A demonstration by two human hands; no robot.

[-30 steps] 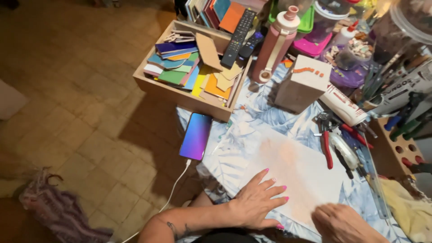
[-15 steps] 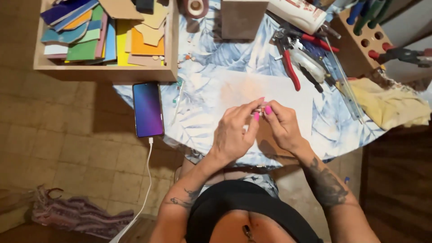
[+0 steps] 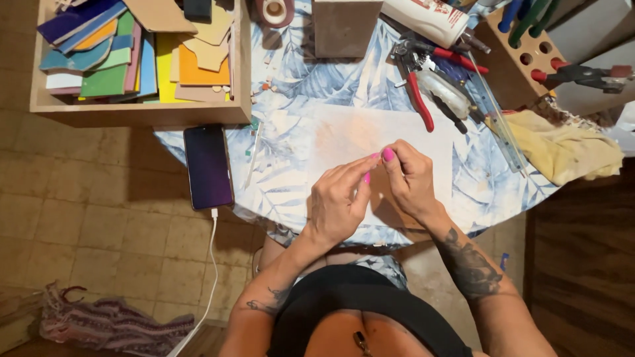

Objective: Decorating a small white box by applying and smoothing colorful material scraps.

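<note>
Since half a second ago your left hand (image 3: 337,205) and right hand (image 3: 410,178) stay fingertip to fingertip over the pale rectangular board (image 3: 344,135) on the leaf-print desk (image 3: 291,73), fingers pinched, the tiny piece between them now hidden; work remains fine handling.

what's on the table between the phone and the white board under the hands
In the head view, a thin pale stick and a few small tile bits lie on the leaf-print cloth between phone and white board.
</note>
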